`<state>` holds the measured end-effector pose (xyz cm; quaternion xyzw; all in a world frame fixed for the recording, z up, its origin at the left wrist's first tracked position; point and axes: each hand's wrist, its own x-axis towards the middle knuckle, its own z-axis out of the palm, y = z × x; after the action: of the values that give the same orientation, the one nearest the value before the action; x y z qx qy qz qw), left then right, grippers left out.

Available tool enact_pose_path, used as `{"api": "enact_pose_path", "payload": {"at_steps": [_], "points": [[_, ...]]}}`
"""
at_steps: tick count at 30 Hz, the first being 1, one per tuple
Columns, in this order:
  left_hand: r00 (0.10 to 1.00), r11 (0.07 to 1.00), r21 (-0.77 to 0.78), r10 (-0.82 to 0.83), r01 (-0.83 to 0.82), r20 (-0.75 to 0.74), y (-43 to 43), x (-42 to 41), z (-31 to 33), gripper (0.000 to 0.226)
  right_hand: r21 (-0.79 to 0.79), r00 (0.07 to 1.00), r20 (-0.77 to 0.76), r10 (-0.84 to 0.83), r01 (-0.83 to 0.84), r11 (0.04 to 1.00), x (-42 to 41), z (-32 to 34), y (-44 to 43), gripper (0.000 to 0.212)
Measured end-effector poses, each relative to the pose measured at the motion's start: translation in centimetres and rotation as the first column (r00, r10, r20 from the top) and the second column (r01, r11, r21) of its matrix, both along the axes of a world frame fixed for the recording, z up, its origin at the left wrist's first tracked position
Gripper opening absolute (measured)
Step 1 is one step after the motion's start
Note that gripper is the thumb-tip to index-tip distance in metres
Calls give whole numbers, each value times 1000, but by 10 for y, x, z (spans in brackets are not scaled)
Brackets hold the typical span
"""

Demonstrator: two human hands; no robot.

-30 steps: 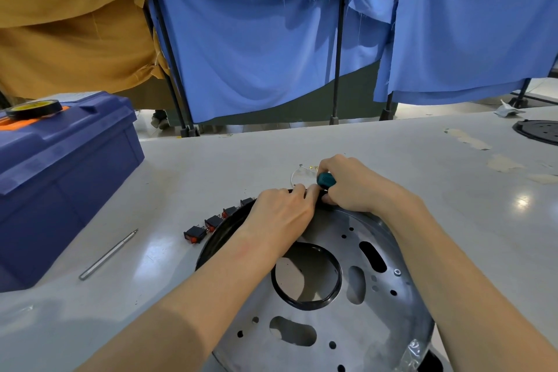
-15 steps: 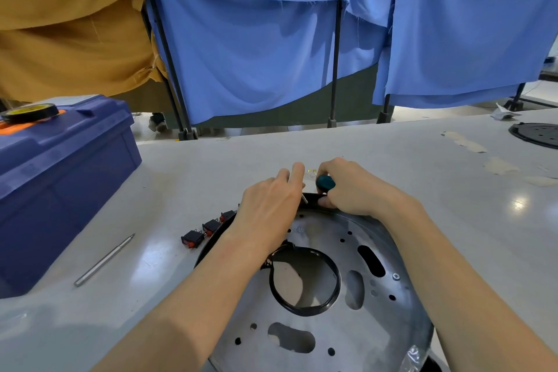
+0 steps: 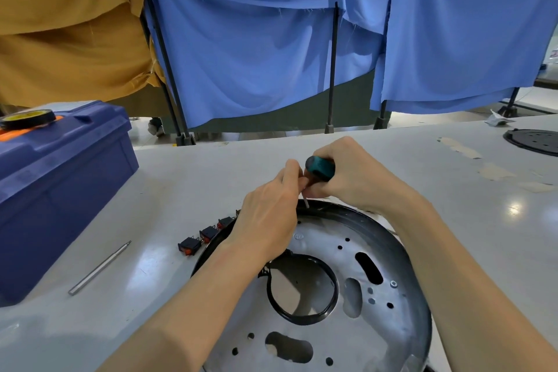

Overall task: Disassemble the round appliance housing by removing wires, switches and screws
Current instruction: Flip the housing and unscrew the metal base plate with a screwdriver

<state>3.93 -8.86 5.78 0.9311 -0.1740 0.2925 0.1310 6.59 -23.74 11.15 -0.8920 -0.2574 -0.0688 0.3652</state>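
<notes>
Legend: I can read no text in this view. A small round stamped mark (image 3: 298, 236) on the metal plate of the round housing (image 3: 392, 326) is too small to read. The yellow label on the tape roll (image 3: 28, 118), on the toolbox (image 3: 60, 190) at far left, is blurred.

Near rim of housing (image 3: 392, 326) past bottom edge, toolbox (image 3: 60, 190) past left.

Right hand (image 3: 357, 180) grips screwdriver (image 3: 320, 168) at housing (image 3: 347, 254) rim; left hand (image 3: 268, 214) pinches shaft.
</notes>
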Motion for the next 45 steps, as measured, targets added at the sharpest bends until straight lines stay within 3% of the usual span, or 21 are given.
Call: {"api": "enact_pose_path", "payload": {"at_steps": [4,7,10,14,20,26,32,37,45], "points": [[997,994,-81,-75,73,-11,0,0,0,12,58,997,-36,69,-67,996,-2,4,-5,5],[999,994,-97,-47,45,-18,-2,0,1,22,27,999,-23,36,-36,999,0,5,-10,4],[999,997,61,42,-41,-17,2,4,-4,34,-17,993,2,-119,119,993,10,3,-25,3],[959,958,276,146,-75,-244,8,11,-16,43,-164,935,-120,-335,314,935,23,-9,-54,9],[951,953,296,153,-70,-268,9,12,-18,36,-332,848,-272,-454,360,872,38,-40,-77,12],[958,957,284,131,-55,-255,10,13,-19,34,-409,830,-168,-532,432,804,47,-64,-80,16],[954,973,224,114,-52,-276,10,12,-16,31,-363,847,-171,-503,421,831,44,-44,-80,22],[937,975,209,143,-78,-318,9,11,-11,31,-278,903,-319,-288,201,939,19,-8,-63,25],[910,918,352,295,-185,-291,8,10,-8,29,-489,883,-400,-246,22,872,-1,11,-48,30]]}}
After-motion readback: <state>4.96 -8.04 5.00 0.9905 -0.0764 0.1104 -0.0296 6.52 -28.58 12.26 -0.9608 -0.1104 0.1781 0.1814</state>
